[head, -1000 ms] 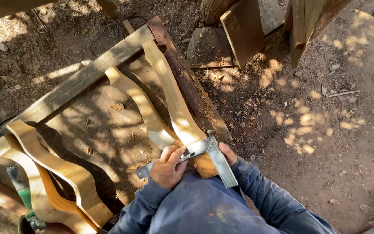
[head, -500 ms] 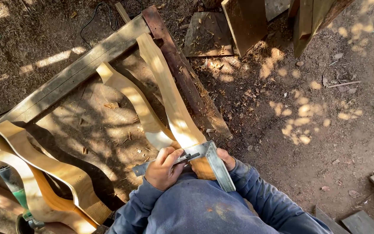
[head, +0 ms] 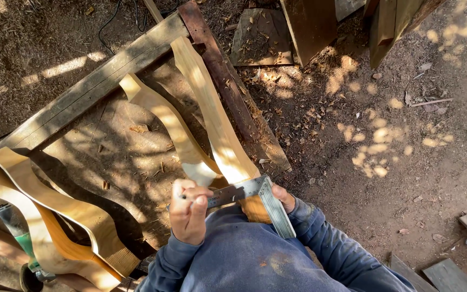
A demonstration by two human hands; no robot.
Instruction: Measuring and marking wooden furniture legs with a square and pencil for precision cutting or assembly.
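Steel square (head: 255, 197) on curved wooden leg (head: 212, 119), sawdust-strewn dirt ground (head: 385, 135)

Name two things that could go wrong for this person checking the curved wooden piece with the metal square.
1. The square is steadied only by the left hand and right hand; on the curved wooden piece it might rock and misread.
2. That piece leans on a rough wooden frame over loose dirt, so it could slide.

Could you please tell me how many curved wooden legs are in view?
4: one under the square, one just left of it, two overlapping at lower left. More may be hidden.
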